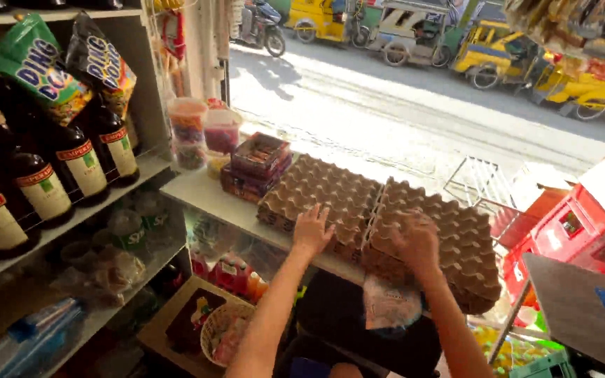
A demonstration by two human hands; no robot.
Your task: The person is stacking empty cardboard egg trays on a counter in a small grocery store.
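Note:
Two stacks of brown cardboard egg trays sit side by side on a white counter (204, 196) at a shop's open front. My left hand (311, 229) rests with fingers spread on the near edge of the left stack (323, 189). My right hand (416, 241) lies flat on the top tray of the right stack (449, 238), fingers apart. Neither hand closes around anything. Both forearms reach up from below.
Left of the trays stand small brown-and-purple boxes (257, 164) and clear candy jars (204, 133). Shelves at left hold dark bottles (82, 164) and snack bags (33, 66). Red crates (582, 224) stand at right. A basket (222, 332) sits below. Outside, a sunlit street holds parked yellow tricycles.

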